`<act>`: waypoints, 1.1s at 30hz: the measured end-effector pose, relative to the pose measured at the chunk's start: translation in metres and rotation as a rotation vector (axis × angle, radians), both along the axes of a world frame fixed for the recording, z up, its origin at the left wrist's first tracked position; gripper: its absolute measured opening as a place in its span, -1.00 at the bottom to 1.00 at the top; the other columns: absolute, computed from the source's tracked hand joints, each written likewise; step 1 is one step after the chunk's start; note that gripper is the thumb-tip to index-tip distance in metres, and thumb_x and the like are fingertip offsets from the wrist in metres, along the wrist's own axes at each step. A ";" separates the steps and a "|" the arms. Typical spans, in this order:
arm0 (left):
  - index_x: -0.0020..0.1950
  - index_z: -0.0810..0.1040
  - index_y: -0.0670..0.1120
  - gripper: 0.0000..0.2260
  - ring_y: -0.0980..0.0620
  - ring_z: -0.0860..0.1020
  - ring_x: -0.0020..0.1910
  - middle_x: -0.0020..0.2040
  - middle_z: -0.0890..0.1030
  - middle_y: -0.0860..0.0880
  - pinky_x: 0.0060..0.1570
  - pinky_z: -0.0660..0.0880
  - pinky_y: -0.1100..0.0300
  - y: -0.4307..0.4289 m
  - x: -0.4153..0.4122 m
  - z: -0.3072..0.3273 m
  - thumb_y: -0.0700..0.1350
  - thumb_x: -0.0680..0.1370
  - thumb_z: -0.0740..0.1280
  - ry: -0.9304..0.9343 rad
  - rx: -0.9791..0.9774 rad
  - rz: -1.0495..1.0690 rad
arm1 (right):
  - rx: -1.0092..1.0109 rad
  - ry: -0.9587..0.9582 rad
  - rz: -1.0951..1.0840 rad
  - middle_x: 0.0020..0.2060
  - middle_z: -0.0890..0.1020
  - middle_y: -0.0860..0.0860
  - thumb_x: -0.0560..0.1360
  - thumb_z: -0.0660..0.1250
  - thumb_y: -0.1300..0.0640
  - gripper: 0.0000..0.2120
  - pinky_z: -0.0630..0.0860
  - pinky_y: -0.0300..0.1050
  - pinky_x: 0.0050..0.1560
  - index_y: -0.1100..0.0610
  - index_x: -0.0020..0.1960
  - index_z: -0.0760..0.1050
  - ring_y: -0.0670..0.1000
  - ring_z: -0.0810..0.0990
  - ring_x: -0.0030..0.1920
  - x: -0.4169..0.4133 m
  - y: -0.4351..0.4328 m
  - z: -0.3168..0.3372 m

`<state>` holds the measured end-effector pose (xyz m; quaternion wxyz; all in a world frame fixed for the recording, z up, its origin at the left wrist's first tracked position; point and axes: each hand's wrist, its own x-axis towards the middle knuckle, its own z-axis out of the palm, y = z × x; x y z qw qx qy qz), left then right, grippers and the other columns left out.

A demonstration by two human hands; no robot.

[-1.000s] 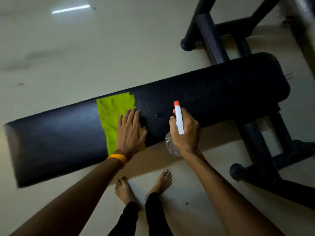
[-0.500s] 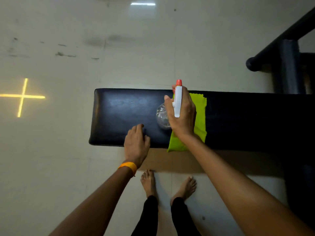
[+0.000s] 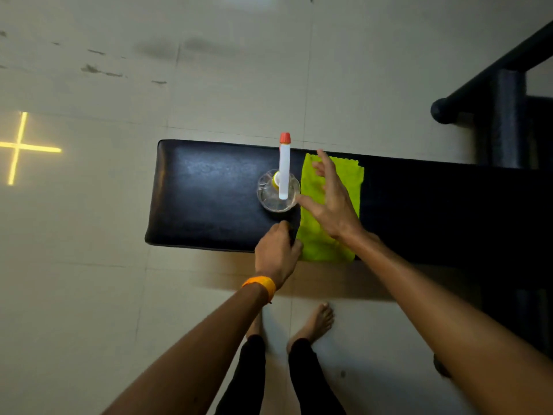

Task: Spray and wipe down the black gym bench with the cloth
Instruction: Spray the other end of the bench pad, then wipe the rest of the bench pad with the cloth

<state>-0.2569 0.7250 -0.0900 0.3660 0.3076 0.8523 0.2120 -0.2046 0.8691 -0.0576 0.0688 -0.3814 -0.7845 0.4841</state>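
The black gym bench (image 3: 209, 190) runs across the view, its left end in sight. On its pad a clear spray bottle (image 3: 276, 196) with a white head and orange nozzle stands upright, and no hand holds it. Just right of the bottle a yellow-green cloth (image 3: 344, 181) lies flat across the pad and hangs over the near edge. My right hand (image 3: 329, 199) hovers over the cloth with fingers spread, its thumb close to the bottle. My left hand (image 3: 276, 253) rests on the bench's near edge with bent fingers, beside the cloth's lower left corner.
The bench's black metal frame and a padded roller (image 3: 505, 115) stand at the right. A yellow cross of light (image 3: 18, 146) marks the pale tiled floor at the left. My bare feet (image 3: 314, 322) stand just in front of the bench.
My right hand set the spray bottle upright on the bench, let go and opened over the cloth. My left hand slid right along the near edge toward the cloth.
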 end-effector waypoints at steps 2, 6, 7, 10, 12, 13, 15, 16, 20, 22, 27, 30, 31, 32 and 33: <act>0.18 0.49 -0.14 -0.72 -0.18 0.56 0.10 0.09 0.59 -0.12 0.01 0.46 -0.06 0.009 0.005 0.000 -0.02 0.56 0.36 -0.017 -0.022 0.038 | 0.099 -0.136 0.039 0.45 0.44 0.05 0.48 0.37 0.21 -0.28 0.36 0.04 0.44 0.03 0.59 0.21 0.07 0.39 0.45 0.017 0.012 -0.010; 0.05 0.50 -0.13 -0.78 -0.22 0.55 0.07 0.09 0.55 -0.15 -0.04 0.42 -0.01 0.024 0.011 0.001 -0.03 0.53 0.41 -0.028 -0.070 0.042 | 0.349 -0.388 0.438 0.46 0.41 0.01 0.46 0.23 0.42 -0.36 0.36 0.13 0.35 0.04 0.49 0.38 0.11 0.30 0.48 0.019 0.022 -0.024; 0.02 0.51 -0.14 -0.80 -0.24 0.55 0.07 0.09 0.54 -0.16 -0.06 0.41 -0.01 0.027 0.012 0.002 -0.06 0.52 0.41 -0.031 -0.081 0.042 | 0.406 -0.428 0.521 0.46 0.39 0.01 0.47 0.22 0.41 -0.35 0.36 0.12 0.32 0.01 0.50 0.36 0.12 0.29 0.48 0.016 0.024 -0.024; -0.05 0.48 -0.13 -0.84 -0.25 0.55 0.08 0.07 0.57 -0.19 -0.06 0.43 -0.03 0.036 0.011 0.008 -0.07 0.52 0.39 -0.003 -0.111 0.022 | 0.604 -0.516 0.643 0.35 0.41 0.07 0.55 0.21 0.30 -0.50 0.35 0.10 0.21 -0.04 0.44 0.41 0.18 0.34 0.38 0.007 0.030 -0.020; -0.10 0.41 -0.08 -0.82 -0.27 0.56 0.07 0.01 0.63 -0.20 -0.12 0.39 -0.02 0.041 0.011 0.014 -0.06 0.51 0.39 0.031 -0.104 0.007 | 0.698 -0.540 0.666 0.25 0.45 0.12 0.57 0.22 0.22 -0.69 0.33 0.09 0.14 0.04 0.27 0.52 0.21 0.36 0.32 0.006 0.036 -0.013; -0.10 0.39 -0.07 -0.81 -0.29 0.57 0.05 -0.02 0.64 -0.20 -0.15 0.36 0.01 0.043 0.012 0.018 -0.06 0.51 0.38 0.050 -0.102 0.004 | 0.724 -0.537 0.658 0.22 0.47 0.13 0.55 0.25 0.21 -0.75 0.32 0.10 0.12 0.08 0.19 0.57 0.22 0.37 0.31 0.009 0.041 -0.009; -0.09 0.37 -0.06 -0.82 -0.31 0.56 0.03 -0.02 0.64 -0.21 -0.15 0.32 0.02 0.049 0.017 0.029 -0.07 0.52 0.37 0.092 -0.095 0.003 | 0.757 -0.511 0.607 0.16 0.52 0.14 0.43 0.38 0.19 -0.78 0.35 0.10 0.10 0.13 0.07 0.61 0.23 0.43 0.25 0.024 0.054 -0.002; -0.07 0.37 -0.06 -0.83 -0.32 0.56 0.02 -0.03 0.63 -0.22 -0.15 0.32 0.01 0.053 0.019 0.035 -0.08 0.52 0.36 0.118 -0.079 -0.003 | 0.759 -0.496 0.577 0.10 0.55 0.13 0.35 0.44 0.16 -0.78 0.38 0.09 0.07 0.13 0.00 0.62 0.22 0.47 0.20 0.036 0.061 0.001; 0.00 0.41 -0.13 -0.87 -0.31 0.55 -0.14 -0.13 0.59 -0.21 -0.26 0.29 0.00 0.072 0.028 0.055 -0.14 0.54 0.32 0.267 0.112 -0.149 | 0.679 -0.405 0.534 -0.13 0.57 0.01 0.23 0.48 0.06 -0.81 0.28 0.01 0.01 0.04 -0.22 0.53 0.12 0.55 0.04 0.107 0.084 0.025; -0.01 0.45 -0.16 -0.89 -0.30 0.54 -0.18 -0.11 0.57 -0.21 -0.29 0.26 0.02 0.088 0.037 0.071 -0.15 0.54 0.33 0.322 0.190 -0.260 | 0.573 -0.364 0.485 -0.23 0.53 -0.02 0.24 0.44 0.09 -0.81 0.25 -0.05 -0.06 -0.01 -0.28 0.42 0.09 0.55 -0.10 0.145 0.088 0.046; -0.11 0.50 -0.19 -0.90 -0.30 0.51 -0.25 -0.11 0.51 -0.21 -0.33 0.24 0.06 0.138 0.083 0.119 -0.17 0.51 0.35 0.334 0.342 -0.513 | 0.249 -0.345 0.014 -0.43 0.45 -0.02 0.31 0.41 0.21 -0.79 0.27 -0.08 -0.29 0.06 -0.26 0.36 0.11 0.46 -0.35 0.232 0.100 0.096; -0.15 0.51 -0.18 -0.86 -0.28 0.51 -0.29 -0.15 0.51 -0.19 -0.35 0.22 0.10 0.172 0.109 0.138 -0.19 0.43 0.45 0.339 0.381 -0.585 | 0.072 -0.335 -0.188 -0.36 0.54 -0.05 0.31 0.50 0.20 -0.79 0.47 0.01 -0.26 0.04 -0.15 0.50 0.03 0.53 -0.30 0.280 0.112 0.112; -0.17 0.50 -0.18 -0.85 -0.27 0.51 -0.29 -0.16 0.51 -0.18 -0.35 0.23 0.10 0.182 0.117 0.142 -0.21 0.41 0.46 0.332 0.382 -0.604 | 0.049 -0.349 -0.210 -0.36 0.54 -0.06 0.31 0.51 0.18 -0.79 0.49 0.02 -0.24 0.03 -0.16 0.52 0.03 0.54 -0.28 0.292 0.115 0.115; -0.18 0.49 -0.19 -0.85 -0.27 0.51 -0.29 -0.16 0.51 -0.18 -0.36 0.26 0.09 0.192 0.124 0.144 -0.22 0.39 0.46 0.321 0.387 -0.627 | 0.039 -0.369 -0.222 -0.37 0.54 -0.06 0.30 0.53 0.15 -0.80 0.48 0.02 -0.24 0.01 -0.19 0.52 0.04 0.54 -0.27 0.302 0.118 0.115; -0.17 0.49 -0.20 -0.86 -0.27 0.51 -0.28 -0.15 0.51 -0.19 -0.36 0.29 0.07 0.203 0.133 0.145 -0.23 0.38 0.43 0.307 0.393 -0.656 | 0.028 -0.382 -0.241 -0.39 0.52 -0.06 0.30 0.54 0.13 -0.79 0.44 0.00 -0.27 0.01 -0.22 0.51 0.02 0.53 -0.29 0.314 0.120 0.117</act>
